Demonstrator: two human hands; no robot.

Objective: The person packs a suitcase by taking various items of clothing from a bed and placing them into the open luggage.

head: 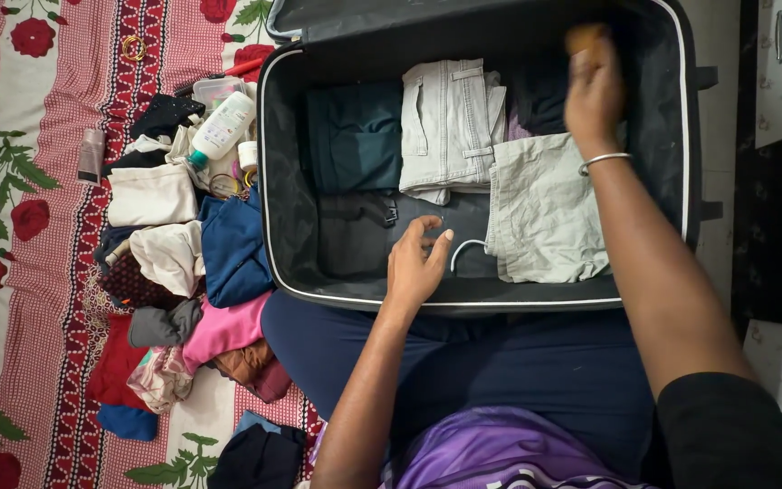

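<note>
Two bare hands work over an open black suitcase [291,208] that lies on a bed in front of the seated person, whose dark blue trousers [463,362] and purple top [491,453] fill the near edge of the view. Nearest, the left hand [416,263] rests palm down just inside the suitcase's near rim, its fingers [427,231] loosely apart and lying on the dark lining, gripping nothing; a thin white cord loop [463,249] lies just beside its thumb. Right of that hand sits a folded pale grey-green garment [545,217], with folded light grey jeans [450,122] beyond it and a dark teal folded garment [355,136] to their left. Farther in, the right hand [595,91], a silver bangle [604,161] on its wrist, is raised over the far right corner of the suitcase. Its fingers are curled around a small brown object [586,38], which sticks out above the fingertips; the object is blurred and its kind cannot be told. Left of the suitcase, on the red and white floral bedsheet [29,272], lies a heap of clothes: a pink piece [224,330], a blue one [233,249], cream ones [151,195], plus a white lotion bottle [224,129] and a small grey tube [91,154] farther off.
</note>
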